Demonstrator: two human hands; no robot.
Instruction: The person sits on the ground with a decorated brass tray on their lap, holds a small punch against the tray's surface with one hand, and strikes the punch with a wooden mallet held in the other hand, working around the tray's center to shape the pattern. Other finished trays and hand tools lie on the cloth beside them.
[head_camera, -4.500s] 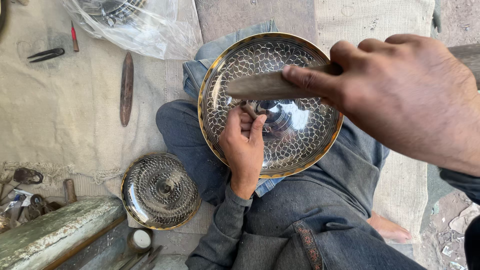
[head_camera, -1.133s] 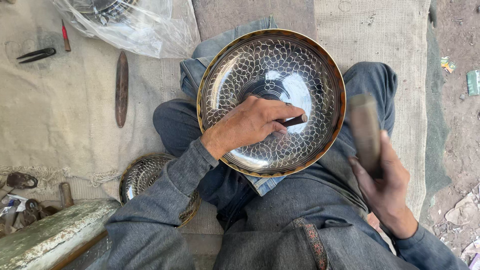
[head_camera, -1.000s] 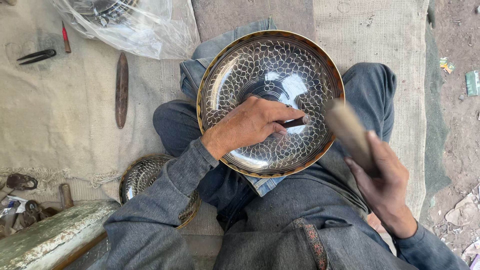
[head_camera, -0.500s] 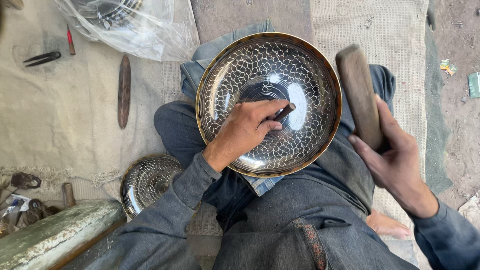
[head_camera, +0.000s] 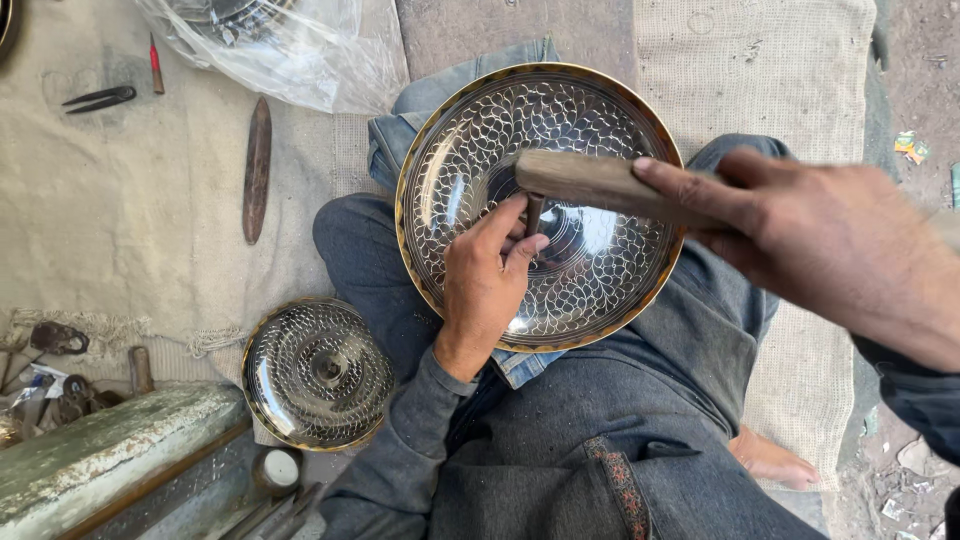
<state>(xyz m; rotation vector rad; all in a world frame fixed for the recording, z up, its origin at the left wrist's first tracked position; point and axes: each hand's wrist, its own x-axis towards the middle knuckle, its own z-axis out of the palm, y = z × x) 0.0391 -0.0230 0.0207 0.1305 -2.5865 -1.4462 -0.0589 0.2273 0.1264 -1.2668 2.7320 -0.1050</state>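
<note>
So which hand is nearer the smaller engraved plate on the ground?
Left. The left hand rests on the large engraved plate in the lap, just up and right of the smaller plate. The right hand, holding a wooden mallet, is farther right.

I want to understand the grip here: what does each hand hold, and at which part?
The left hand pinches a small chisel at its shaft, tip on the engraved metal plate. The right hand holds a wooden mallet at its near end.

Large plate (head_camera: 600, 290) on the lap, small plate (head_camera: 318, 372) left of it.
</note>
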